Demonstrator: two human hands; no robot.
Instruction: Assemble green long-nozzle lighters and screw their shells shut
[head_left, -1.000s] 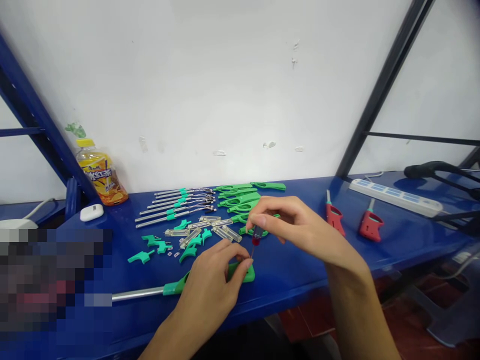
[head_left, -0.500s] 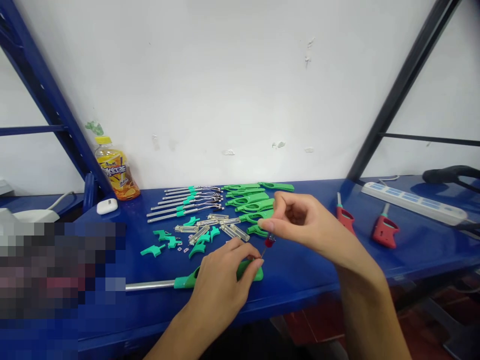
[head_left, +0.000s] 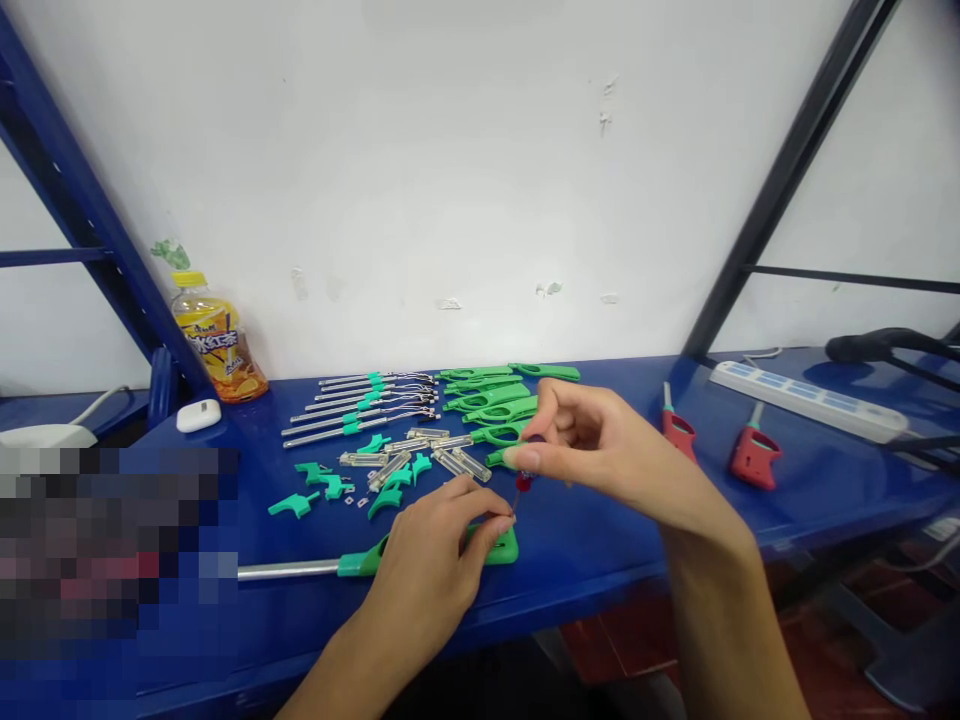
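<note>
A green lighter (head_left: 358, 563) with a long metal tube lies along the front of the blue table. My left hand (head_left: 439, 545) is closed over its handle, thumb and index finger pinched near the screwdriver tip. My right hand (head_left: 577, 440) grips a small screwdriver (head_left: 523, 482) with a red collar, its thin shaft pointing down to my left fingertips. Whatever the tip touches is hidden by those fingers. Behind my hands lie several green handle shells (head_left: 487, 398), metal tubes with wires (head_left: 337, 430), clear fuel tanks (head_left: 390, 468) and teal triggers (head_left: 294, 505).
Two red lighters (head_left: 754, 458) lie to the right, beside a white power strip (head_left: 810, 402). At the left are a drink bottle (head_left: 219, 345) and a white earphone case (head_left: 199, 415). Dark metal posts flank the table.
The whole view has shifted slightly, so things appear a little farther left. My right hand's fingers have turned somewhat around the screwdriver; both hands keep their places at the green lighter.
</note>
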